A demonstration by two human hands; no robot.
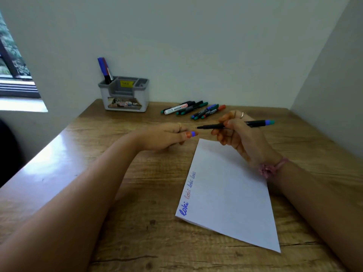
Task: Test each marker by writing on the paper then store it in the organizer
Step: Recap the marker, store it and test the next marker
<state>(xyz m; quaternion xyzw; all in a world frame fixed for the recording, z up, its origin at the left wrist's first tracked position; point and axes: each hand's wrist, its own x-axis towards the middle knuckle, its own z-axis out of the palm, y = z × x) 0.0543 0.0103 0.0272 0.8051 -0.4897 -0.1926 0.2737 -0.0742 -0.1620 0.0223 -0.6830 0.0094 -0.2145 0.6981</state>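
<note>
Right hand (238, 138), right of centre, curled round a thin black marker (235, 125): uncapped, lying almost level, bare tip pointing toward frame left, blue-and-teal end sticking out to the right. Pink band on that wrist, ring on 1 finger. Left hand (167, 135), just left of centre, pinching a small blue cap (193, 133) between thumb and fingers, ring on 1 finger; cap just apart from the marker tip, slightly below it. Both hands raised above the far corner of the paper (225, 193), a white sheet lying angled across the lower right half of the wooden table (137, 222). Along the sheet's left edge, the word "loki" written 4 times, in blue nearest the bottom, then red, then 2 fainter ones. Beyond the hands, upper centre, a loose pile of markers (193, 109) flat on the table, caps green, blue, red and black, 1 body white. Further left, against the wall, a grey-and-white organizer (124, 95) with a yellow sticker, 2 markers (105, 70) standing tilted in its left compartment. Window at far upper left.
</note>
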